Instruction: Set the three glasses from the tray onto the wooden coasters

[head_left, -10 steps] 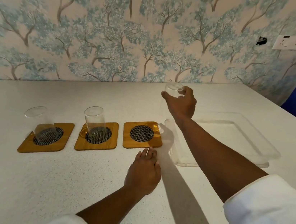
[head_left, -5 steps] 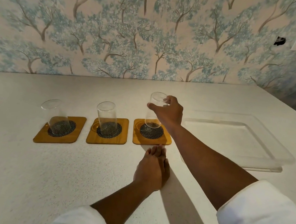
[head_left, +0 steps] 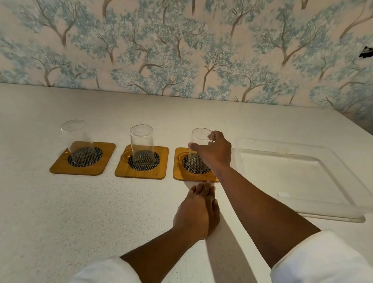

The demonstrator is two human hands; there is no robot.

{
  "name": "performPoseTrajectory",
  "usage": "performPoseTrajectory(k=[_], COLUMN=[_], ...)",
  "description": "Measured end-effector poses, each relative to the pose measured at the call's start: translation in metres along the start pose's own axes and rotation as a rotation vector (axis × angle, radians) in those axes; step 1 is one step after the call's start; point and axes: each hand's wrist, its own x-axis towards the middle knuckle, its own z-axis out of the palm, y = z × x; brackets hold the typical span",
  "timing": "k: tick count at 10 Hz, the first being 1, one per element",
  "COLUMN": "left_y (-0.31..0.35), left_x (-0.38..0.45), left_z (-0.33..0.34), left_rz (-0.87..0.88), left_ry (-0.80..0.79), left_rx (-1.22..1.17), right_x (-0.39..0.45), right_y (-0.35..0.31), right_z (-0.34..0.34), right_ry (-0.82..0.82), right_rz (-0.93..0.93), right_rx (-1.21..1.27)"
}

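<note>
No readable text, label, brand, number or sign shows anywhere.

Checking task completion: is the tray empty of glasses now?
Empty. The clear tray holds nothing; three glasses stand on coasters, the third glass held by the right hand.

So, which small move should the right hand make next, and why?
Probably open the fingers and draw the right hand back. The third glass seems to stand upright on the rightmost coaster, the other two coasters are filled, and the tray holds no glass.
</note>
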Motion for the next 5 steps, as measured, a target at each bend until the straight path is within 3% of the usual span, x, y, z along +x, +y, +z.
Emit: performPoseTrajectory(k=[4, 5], left_y=[0.005, 0.005], left_x=[-0.008, -0.015], left_z=[-0.026, -0.051], left_rz=[0.061, -0.091], left_ry=[-0.019, 0.058], left_rx=[0.017, -0.083], right_x=[-0.01, -0.014], right_y=[-0.002, -0.008], right_z=[-0.008, -0.015], right_ry=[-0.052, -0.043], right_rz=[-0.049, -0.071], right_rx=[-0.054, -0.053])
